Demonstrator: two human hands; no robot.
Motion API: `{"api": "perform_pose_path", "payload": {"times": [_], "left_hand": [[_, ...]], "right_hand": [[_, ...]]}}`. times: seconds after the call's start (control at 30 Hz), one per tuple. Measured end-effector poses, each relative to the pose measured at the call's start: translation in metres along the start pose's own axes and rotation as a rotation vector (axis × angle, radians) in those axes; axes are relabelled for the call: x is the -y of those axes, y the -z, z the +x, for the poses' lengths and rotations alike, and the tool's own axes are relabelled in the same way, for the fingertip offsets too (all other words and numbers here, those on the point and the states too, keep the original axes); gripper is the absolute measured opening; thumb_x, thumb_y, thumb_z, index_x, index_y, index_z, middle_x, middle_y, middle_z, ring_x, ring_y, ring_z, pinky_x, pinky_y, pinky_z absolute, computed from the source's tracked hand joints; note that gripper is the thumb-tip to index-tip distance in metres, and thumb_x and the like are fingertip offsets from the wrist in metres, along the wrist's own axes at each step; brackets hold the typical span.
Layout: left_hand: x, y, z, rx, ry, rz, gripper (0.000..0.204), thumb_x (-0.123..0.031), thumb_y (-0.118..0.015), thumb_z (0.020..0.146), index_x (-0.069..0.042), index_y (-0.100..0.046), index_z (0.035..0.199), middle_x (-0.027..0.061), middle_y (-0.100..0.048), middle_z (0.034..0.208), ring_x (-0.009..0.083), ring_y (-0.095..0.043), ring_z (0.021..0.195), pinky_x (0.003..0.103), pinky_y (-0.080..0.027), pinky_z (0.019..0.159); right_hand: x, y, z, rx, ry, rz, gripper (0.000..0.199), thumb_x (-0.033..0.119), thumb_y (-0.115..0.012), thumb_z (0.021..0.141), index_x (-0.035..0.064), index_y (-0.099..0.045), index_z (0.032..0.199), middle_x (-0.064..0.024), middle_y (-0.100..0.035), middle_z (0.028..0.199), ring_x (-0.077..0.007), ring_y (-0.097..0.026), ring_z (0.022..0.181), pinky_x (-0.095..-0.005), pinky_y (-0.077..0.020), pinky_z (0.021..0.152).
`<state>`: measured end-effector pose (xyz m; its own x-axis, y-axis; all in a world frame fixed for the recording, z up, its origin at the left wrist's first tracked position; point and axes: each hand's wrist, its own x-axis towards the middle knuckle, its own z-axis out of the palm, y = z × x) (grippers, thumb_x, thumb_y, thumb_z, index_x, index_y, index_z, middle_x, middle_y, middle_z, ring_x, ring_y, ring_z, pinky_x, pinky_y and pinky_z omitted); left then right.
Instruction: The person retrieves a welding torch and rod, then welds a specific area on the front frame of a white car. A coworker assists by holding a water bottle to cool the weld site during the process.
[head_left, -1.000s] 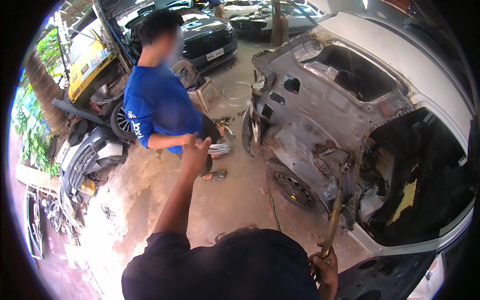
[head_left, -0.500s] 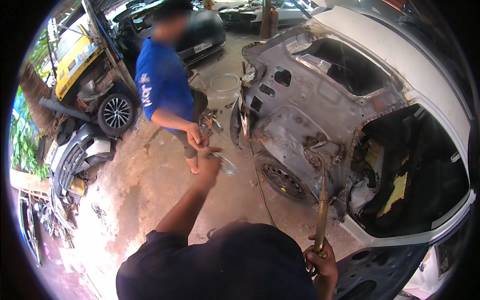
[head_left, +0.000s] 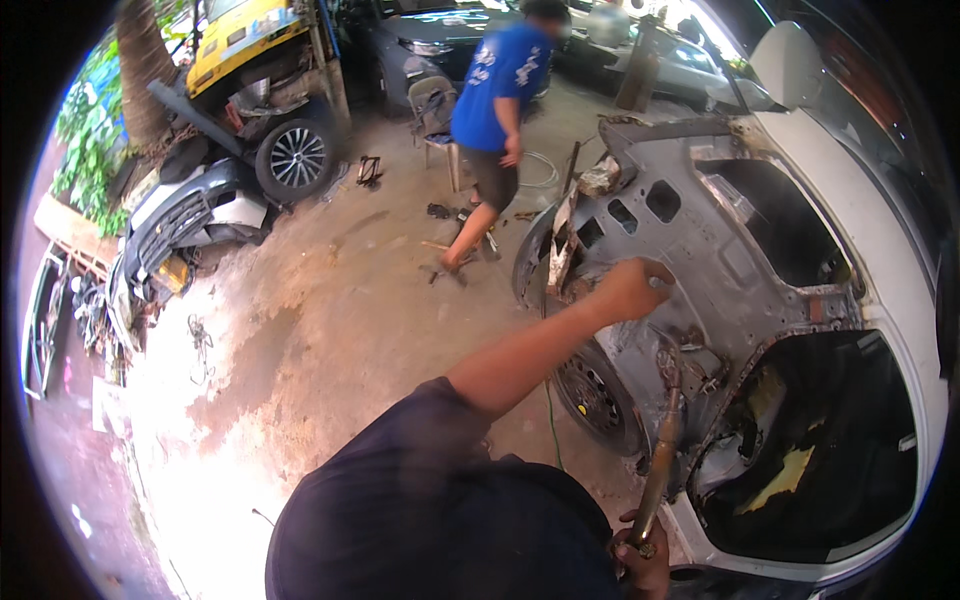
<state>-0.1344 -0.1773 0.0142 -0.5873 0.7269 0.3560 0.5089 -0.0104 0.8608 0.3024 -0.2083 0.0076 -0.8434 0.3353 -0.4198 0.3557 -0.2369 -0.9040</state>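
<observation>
Examining grips, we find the right hand (head_left: pixel 645 562) clamped around a brass-coloured tool (head_left: pixel 660 465); the left hand (head_left: pixel 632 290) is curled, its hold we cannot tell.

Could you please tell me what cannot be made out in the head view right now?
All in the head view:
Left hand: curled, hiding whatever may be inside it.
Brass-coloured tool: lower end partly covered by the right hand.
Co-worker's head: blurred.
Yellow vehicle: top cut off by the upper edge.
</observation>
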Motion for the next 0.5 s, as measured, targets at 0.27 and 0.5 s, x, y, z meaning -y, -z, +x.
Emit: {"api": "perform_pose_path", "payload": {"times": [0.27, 0.5], "left_hand": [[0.040, 0.012, -0.033, 0.003, 0.020, 0.019, 0.033, -0.025, -0.077, 0.088, -0.009, -0.080, 0.117, 0.0203, -0.078, 0.110, 0.0368, -0.074, 0.105, 0.044, -0.056, 0.095], [0.089, 0.048, -0.075, -0.011, 0.131, 0.051, 0.035, -0.026, -0.077, 0.088, -0.008, -0.079, 0.118, 0.0195, -0.078, 0.113, 0.0364, -0.074, 0.105, 0.044, -0.056, 0.097]], "right_hand": [[0.012, -0.018, 0.013, -0.002, 0.015, 0.057, 0.080, 0.038, -0.090, 0.089, 0.0018, -0.047, 0.146, -0.0024, -0.068, 0.085, -0.0093, -0.058, 0.065, -0.0254, -0.0464, 0.056], [-0.002, -0.024, 0.042, 0.023, 0.030, 0.027, 0.080, 0.033, -0.090, 0.090, 0.0003, -0.045, 0.148, -0.0037, -0.069, 0.091, -0.0093, -0.057, 0.064, -0.0254, -0.0471, 0.056]]}}
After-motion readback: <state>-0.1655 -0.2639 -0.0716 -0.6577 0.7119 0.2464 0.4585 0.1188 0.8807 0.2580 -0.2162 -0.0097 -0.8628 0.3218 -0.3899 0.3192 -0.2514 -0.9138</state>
